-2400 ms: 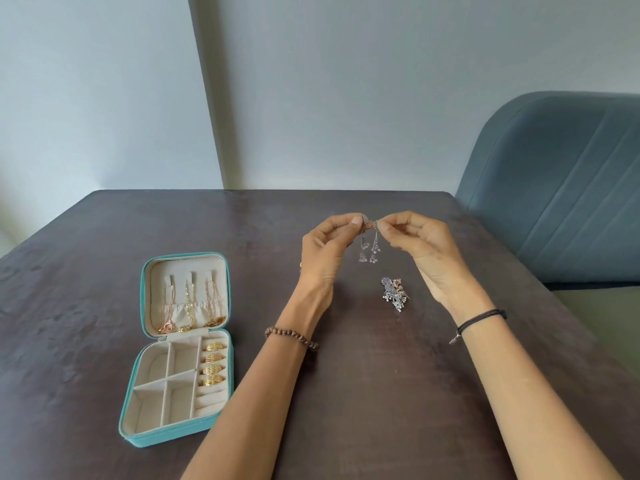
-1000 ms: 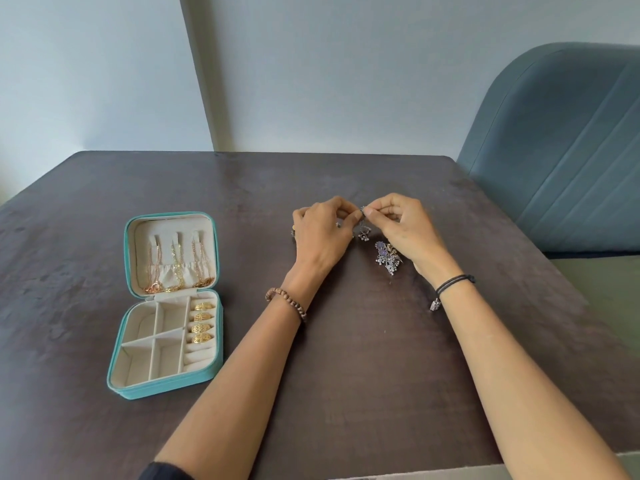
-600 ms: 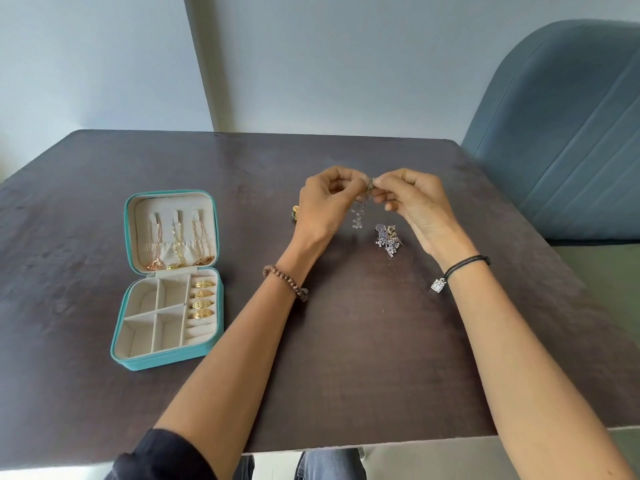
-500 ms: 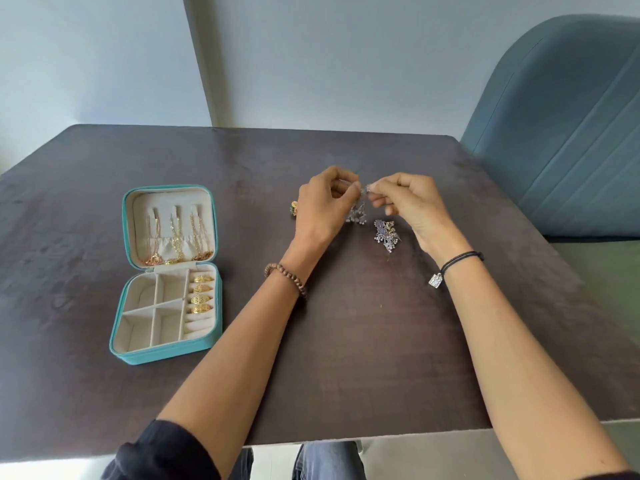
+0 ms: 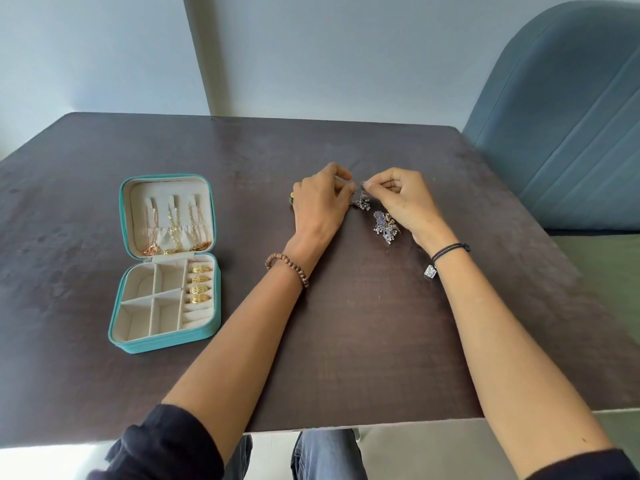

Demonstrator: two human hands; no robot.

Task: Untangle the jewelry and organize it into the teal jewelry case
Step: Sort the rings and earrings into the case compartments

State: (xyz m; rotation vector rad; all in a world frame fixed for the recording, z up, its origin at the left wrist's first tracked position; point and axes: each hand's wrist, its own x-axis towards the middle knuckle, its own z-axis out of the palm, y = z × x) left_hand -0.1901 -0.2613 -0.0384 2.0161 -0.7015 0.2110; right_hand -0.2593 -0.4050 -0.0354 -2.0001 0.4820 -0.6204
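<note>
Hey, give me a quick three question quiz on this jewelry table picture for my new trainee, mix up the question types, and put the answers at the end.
1. True or false: the teal jewelry case lies open on the table, to the left of the left hand.
2. Where are the gold rings? A) in the case's lid B) in the right-hand column of the case's base C) loose on the table
3. Short answer: what do the left hand and the right hand pinch between them?
Key: 1 true; 2 B; 3 a small silver piece of jewelry.
</note>
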